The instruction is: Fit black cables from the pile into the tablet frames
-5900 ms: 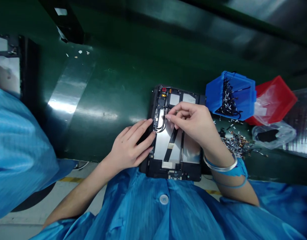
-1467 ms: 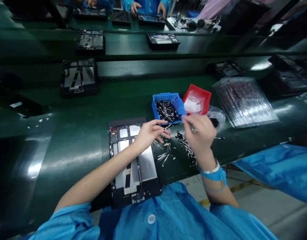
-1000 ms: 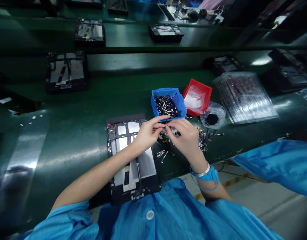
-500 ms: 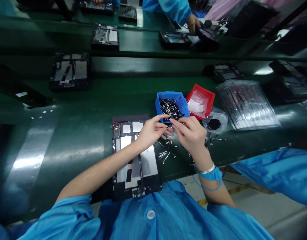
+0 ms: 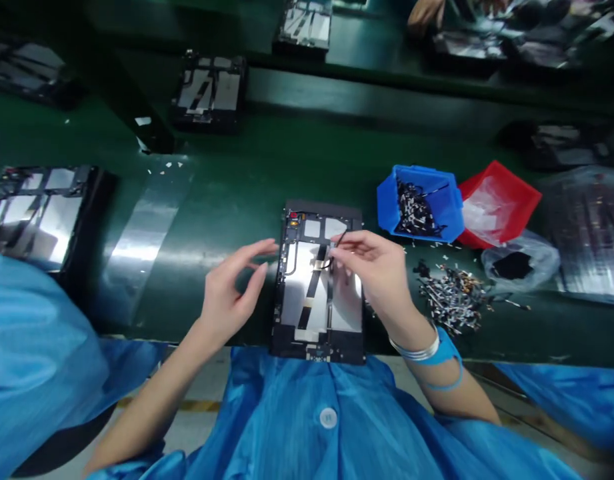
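An opened tablet chassis (image 5: 307, 333) with silver shielding and black ribbon cables lies at the near edge of the green belt. My right hand (image 5: 374, 267) hovers over its upper right part, fingers pinched on a thin black cable (image 5: 338, 240). My left hand (image 5: 234, 287) floats just left of the chassis, fingers apart and curved, holding nothing.
A blue bin of small cables (image 5: 421, 203) and a red bin (image 5: 497, 203) stand right of the chassis, with a loose heap of cables (image 5: 451, 293) and a plastic bag (image 5: 519, 263). More open chassis lie at the far left (image 5: 37, 210) and further back (image 5: 211, 90). Another person's blue sleeve (image 5: 31, 360) is at left.
Both hands left the cable heap by the blue bin. My right hand carried a cable over the chassis; my left hand swung to the chassis's left side and opened.
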Available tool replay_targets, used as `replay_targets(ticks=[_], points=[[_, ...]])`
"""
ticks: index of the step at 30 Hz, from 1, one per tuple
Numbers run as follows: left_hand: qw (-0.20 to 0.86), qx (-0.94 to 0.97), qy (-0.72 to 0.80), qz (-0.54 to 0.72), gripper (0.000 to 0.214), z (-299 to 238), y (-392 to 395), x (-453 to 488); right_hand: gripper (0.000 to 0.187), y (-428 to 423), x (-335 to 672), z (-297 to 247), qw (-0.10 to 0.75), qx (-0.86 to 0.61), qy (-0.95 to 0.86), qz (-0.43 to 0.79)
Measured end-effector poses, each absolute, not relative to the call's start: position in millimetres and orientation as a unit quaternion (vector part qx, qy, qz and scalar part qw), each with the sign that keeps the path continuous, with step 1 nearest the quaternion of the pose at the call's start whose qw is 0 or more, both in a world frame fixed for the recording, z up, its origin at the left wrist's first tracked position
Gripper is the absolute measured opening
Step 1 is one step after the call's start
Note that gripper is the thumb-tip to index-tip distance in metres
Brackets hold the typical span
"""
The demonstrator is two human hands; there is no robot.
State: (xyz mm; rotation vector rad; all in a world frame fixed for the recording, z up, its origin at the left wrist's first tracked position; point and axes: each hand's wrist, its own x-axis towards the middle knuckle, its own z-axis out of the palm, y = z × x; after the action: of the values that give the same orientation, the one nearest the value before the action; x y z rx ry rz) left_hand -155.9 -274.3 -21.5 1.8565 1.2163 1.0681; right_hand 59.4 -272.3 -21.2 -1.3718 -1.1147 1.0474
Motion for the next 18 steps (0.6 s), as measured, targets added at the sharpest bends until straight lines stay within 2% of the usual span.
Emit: replay_targets(ticks=[2,5,9,18], points=[[0.277,0.743,0.470,0.388,0.027,-38,-285,-173,0.013,-268,41,-28,0.484,-0.560,-0.423,0.523],[0.258,0.781,0.448,0.351,0.030,-56,-294,-184,0.014,-267,24,-35,0.458,-0.571,-0.387,0.561],[0.202,0.842,0.391,0.312,0.034,-65,-296,-187,0.017,-271,16,-35,0.436,-0.612,-0.393,0.529],[0.126,0.901,0.328,0.254,0.031,-68,-294,-183,0.011,-270,15,-39,0.426,-0.636,-0.442,0.468]])
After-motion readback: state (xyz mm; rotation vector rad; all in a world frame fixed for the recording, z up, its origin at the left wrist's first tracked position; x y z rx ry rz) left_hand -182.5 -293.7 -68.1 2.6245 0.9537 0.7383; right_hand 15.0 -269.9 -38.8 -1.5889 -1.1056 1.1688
